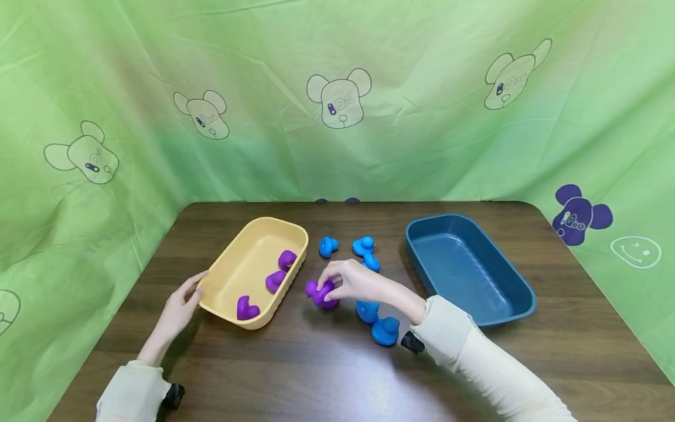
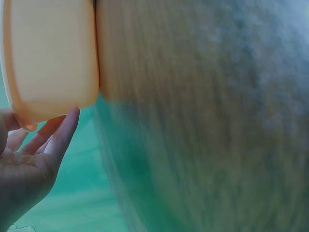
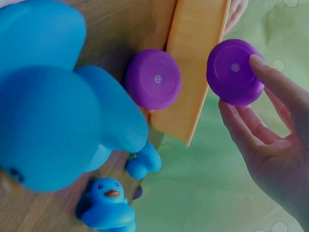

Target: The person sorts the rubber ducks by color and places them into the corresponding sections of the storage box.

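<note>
My right hand [image 1: 352,280] pinches a purple rubber duck [image 1: 328,298] between thumb and fingers, to the right of the yellow bin [image 1: 227,266]. In the right wrist view the held duck [image 3: 231,72] shows its round flat base. Another purple duck [image 3: 153,79] is on the table side of it there, tipped with its base towards the camera. My left hand [image 1: 179,302] grips the bin's near left rim; in the left wrist view its fingers [image 2: 63,133] lie against the outer wall. Several purple ducks [image 1: 246,309] are inside the bin.
Several blue rubber ducks [image 1: 385,331] stand and lie on the wooden table [image 1: 295,375], some under or beside my right forearm. A dark blue bin [image 1: 464,269] is at the right. Green cloth [image 1: 337,158] hangs behind the table.
</note>
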Available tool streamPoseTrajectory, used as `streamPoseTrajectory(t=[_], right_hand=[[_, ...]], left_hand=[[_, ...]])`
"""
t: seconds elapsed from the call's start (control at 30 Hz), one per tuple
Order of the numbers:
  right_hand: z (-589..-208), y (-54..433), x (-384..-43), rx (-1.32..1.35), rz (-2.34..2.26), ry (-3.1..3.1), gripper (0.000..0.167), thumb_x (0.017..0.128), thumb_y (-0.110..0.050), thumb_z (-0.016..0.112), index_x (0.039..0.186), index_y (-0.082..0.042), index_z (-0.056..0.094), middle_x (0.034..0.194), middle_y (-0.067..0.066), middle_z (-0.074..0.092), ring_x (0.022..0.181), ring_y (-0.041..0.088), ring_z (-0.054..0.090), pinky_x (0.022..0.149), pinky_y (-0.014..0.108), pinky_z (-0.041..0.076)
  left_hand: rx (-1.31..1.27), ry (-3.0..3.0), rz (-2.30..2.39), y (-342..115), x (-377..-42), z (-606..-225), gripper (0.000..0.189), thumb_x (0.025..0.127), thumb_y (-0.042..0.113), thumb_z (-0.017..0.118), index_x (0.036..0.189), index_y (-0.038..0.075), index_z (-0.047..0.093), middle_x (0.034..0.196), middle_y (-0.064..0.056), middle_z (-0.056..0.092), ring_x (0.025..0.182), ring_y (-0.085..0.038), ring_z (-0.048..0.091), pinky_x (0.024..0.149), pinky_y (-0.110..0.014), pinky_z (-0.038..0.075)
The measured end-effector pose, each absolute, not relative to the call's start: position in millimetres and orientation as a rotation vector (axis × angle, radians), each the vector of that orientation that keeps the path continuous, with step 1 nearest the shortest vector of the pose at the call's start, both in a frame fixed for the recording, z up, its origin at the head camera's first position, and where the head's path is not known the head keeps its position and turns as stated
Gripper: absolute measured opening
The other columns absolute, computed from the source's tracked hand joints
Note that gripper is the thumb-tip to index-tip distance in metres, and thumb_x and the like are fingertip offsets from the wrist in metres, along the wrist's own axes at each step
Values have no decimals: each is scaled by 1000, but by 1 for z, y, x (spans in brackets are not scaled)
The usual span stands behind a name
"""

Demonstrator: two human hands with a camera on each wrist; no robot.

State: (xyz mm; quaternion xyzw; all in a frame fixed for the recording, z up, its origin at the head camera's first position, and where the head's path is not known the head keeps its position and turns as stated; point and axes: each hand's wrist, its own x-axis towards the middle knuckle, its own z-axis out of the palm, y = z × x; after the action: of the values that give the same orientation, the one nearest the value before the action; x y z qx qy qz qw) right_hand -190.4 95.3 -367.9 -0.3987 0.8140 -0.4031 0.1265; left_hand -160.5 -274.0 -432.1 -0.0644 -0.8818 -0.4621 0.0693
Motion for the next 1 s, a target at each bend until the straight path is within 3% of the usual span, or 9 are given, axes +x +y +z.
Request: streamPoseTrajectory(t=[1.0], right_hand=[[-368,55,-197,-1230,-1325,2415,17,75,-3,68,90,-2,64,93,8,57,89,17,57,77,20,47]], left_hand=[[-185,-2662,-1370,-274,-161,-433,35,93,7,42,127,-2,43,106,-27,56,68,-5,50,57,-23,45]])
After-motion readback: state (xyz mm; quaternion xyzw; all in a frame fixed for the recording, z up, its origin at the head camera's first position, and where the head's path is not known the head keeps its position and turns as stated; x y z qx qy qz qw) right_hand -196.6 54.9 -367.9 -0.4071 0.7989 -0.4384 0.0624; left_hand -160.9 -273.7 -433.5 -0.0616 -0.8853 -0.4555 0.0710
